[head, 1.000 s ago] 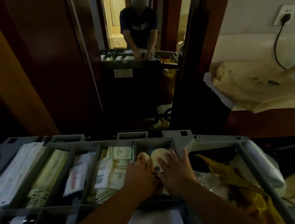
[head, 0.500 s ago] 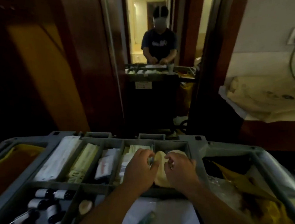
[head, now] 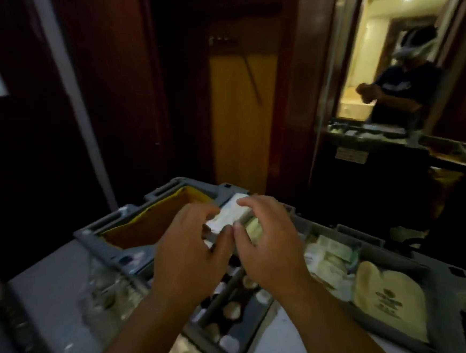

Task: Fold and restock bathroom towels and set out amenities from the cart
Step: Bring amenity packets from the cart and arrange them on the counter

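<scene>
- While poised over the far end of the cart tray [head: 114,241], pinching one small stack of white packets [head: 229,211] between left grip [head: 187,252] and right grip [head: 267,237]: thumbs on the near edge, fingers arched over the top, neither wide, both closed on the stack
- Held from two sides, probably to keep thin loose packets squared and stop them fanning out
- Sitting at or just above a far compartment, just beside the yellow-lined bin [head: 152,227]; impossible to tell whether lifted clear or resting on more stock
- Packet type too blurred to name, though likely amenities being gathered for setting out
- Sorted by kind in divided compartments, presumably for quick picking: pale green sachets [head: 331,252] right of the grips, small bottles [head: 231,311] under the wrists, cream logo-printed pieces [head: 389,300] at the far right
- No towels in sight, so amenity step judged in hand
- Worth watching: dim light, and the open bin close enough to swallow a dropped packet
</scene>
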